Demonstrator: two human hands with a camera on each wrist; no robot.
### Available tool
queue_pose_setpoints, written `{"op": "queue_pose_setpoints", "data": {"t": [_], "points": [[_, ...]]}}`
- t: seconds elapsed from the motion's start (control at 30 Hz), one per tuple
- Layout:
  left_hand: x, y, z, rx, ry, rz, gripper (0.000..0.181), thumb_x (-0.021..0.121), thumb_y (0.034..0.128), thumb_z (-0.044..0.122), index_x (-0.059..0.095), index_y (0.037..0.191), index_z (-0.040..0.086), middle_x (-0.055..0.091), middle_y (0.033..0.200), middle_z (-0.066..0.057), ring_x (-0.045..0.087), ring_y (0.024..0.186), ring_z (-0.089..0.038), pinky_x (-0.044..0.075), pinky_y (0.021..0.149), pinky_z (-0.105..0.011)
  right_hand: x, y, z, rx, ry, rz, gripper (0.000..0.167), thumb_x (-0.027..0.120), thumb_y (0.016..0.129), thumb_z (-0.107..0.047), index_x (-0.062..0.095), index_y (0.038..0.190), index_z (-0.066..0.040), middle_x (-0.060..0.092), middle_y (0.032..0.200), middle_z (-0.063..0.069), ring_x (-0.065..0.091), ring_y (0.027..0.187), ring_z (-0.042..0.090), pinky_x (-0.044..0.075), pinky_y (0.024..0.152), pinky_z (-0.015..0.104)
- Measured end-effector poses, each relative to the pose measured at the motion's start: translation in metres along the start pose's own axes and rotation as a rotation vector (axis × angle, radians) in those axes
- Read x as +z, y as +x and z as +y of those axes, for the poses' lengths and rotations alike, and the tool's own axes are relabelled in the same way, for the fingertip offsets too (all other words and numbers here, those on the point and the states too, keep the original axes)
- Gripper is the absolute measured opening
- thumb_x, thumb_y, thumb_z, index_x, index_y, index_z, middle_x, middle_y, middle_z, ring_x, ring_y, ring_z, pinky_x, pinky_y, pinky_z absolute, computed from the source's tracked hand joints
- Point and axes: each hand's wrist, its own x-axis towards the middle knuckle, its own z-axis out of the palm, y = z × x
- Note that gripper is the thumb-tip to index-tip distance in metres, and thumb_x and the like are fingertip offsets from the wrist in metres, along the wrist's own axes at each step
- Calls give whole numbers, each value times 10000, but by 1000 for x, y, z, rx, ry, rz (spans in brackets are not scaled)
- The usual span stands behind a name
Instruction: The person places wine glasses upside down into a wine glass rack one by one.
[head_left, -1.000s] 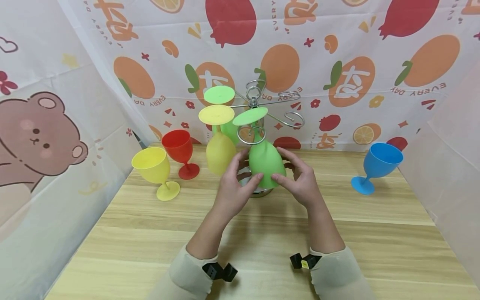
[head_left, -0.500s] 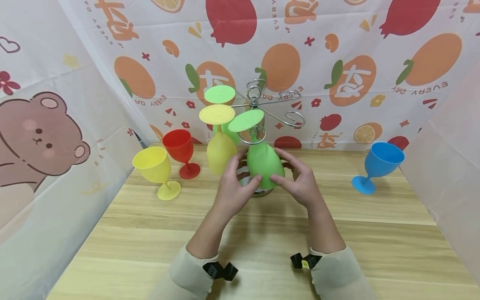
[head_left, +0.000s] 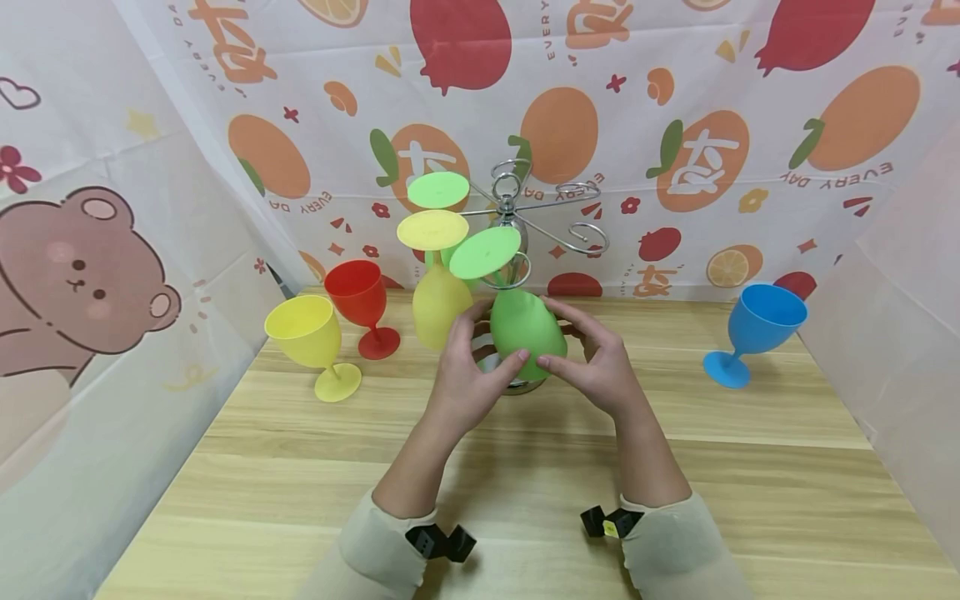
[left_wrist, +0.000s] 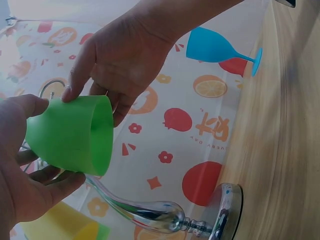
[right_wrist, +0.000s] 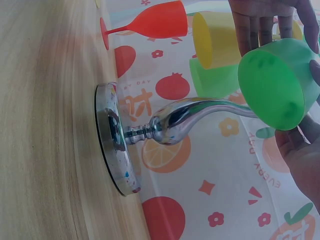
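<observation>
A green goblet (head_left: 525,333) hangs upside down at the front ring of a chrome stemware rack (head_left: 507,208), its foot tilted and lying above the ring. My left hand (head_left: 471,375) grips the bowl from the left with the thumb in front. From the other side my right hand (head_left: 596,362) holds the same bowl, thumb near the rim. Both wrist views show the bowl mouth down and apart from the rack's base (right_wrist: 116,140). Beside it on the rack hang an inverted yellow goblet (head_left: 441,304) and a second green goblet (head_left: 438,191), partly hidden behind it.
On the wooden table (head_left: 525,508), a yellow goblet (head_left: 303,333) and a red goblet (head_left: 358,292) stand upright at left. A blue goblet (head_left: 765,321) stands at right. Patterned cloth (head_left: 630,50) closes off the back, and the rack's curled arms reach out to the right.
The held green goblet has tilted: its foot has swung left and toward me, while the bowl has shifted slightly left within both hands. The other goblets have stayed put.
</observation>
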Motion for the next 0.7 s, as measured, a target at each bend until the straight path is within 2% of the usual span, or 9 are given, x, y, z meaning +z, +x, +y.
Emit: {"op": "queue_pose_setpoints", "data": {"t": [0.2,0.4,0.7], "points": [[-1,0,0,-14,-13,1,719,769,853,255,374,1439,123,449,1369,-12,510,1210,-209,532,963,-374,0,0,1,2,1,-12,680,777,738,119,553,1364,-25,564,1397,124,527,1274,188,462,1043,352],[-1,1,-1,24,2,2,695,775,851,266,399,1428,176,462,1359,9,514,1201,-192,533,955,-394,0,0,1,20,2,-23,712,779,736,115,531,1385,-41,550,1407,108,518,1275,192,448,1063,365],[-2,1,1,39,52,2,657,766,862,259,437,1424,174,481,1321,-1,500,1213,-159,542,939,-343,2,1,2,37,26,-30,746,774,723,135,503,1400,-23,537,1408,109,513,1253,207,460,1042,353]]}}
